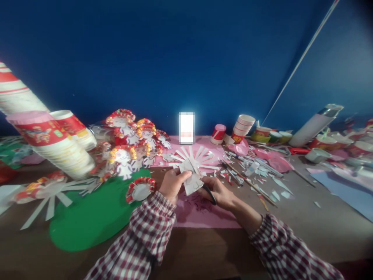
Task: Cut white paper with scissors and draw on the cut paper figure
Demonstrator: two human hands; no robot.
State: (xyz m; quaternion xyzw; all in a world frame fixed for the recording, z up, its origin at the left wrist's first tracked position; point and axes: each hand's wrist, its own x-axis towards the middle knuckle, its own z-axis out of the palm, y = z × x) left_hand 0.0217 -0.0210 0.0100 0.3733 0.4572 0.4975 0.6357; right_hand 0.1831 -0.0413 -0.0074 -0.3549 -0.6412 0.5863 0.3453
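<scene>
Two checked sleeves (145, 233) are seen nearest, leading up to the hands. The left hand (171, 184) is closed on a white cut-out (192, 181), pinched between thumb and fingers at its left edge and held just above a pink sheet (201, 216). The right hand (220, 192) is closed around the dark handle of scissors (210, 194), which are brought against the cut-out's right side; the blades are hidden, so whether they are parted cannot be told.

Directly under the grip, fine dark trimmings (201, 202) are scattered on the pink sheet. Just beyond the grip a splayed cup (198, 155), slit into white strips, is laid flat. Left of the grip a red-rimmed disc (140, 189) is set on the edge of a green sheet (87, 221). Further left and behind, a heap of figures (128, 144) with red and yellow rims is piled up, and beyond it leaning cup stacks (67, 151) are seen. Right of the grip, paper scraps (262, 175) are strewn over the table (291, 229).

The work is judged to be well under way: many figures appear finished and much waste has been shed. The piece in hand looks only partly trimmed, the splayed cup and the disc seem unassembled, and many cups are left whole.
</scene>
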